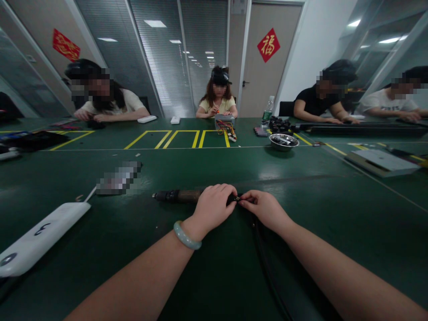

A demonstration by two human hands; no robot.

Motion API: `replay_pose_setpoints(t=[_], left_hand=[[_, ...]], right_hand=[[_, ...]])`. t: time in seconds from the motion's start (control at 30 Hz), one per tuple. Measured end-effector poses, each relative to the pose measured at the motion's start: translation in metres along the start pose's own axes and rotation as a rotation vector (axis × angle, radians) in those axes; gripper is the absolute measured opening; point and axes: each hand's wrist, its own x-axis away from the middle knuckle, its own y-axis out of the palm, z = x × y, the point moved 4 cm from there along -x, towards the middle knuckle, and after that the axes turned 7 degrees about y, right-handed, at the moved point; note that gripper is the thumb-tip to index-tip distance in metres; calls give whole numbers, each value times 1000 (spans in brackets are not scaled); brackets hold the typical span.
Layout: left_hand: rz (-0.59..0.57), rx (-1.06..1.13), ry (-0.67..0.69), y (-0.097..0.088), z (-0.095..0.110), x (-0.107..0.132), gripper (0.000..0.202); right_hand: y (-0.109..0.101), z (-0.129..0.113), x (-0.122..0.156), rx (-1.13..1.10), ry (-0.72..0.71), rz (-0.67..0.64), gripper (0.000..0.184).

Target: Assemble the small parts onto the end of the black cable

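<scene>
Cable trails toward the surface's near edge; left hand grips driver, right hand pinches connector: likely joining; I'd align next.

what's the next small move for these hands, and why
Perhaps a gentle twist by the right hand: its fingers pinch a small, mostly hidden part near one end of the brown-and-black cylindrical tool, which the left hand holds.
</scene>
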Motion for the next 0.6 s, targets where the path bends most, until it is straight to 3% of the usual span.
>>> replay_pose_setpoints(t=[0.6], left_hand=[[-11, 16, 17, -1, 1, -1, 13]], right_hand=[[1, 4, -3, 3, 17, 1, 15]])
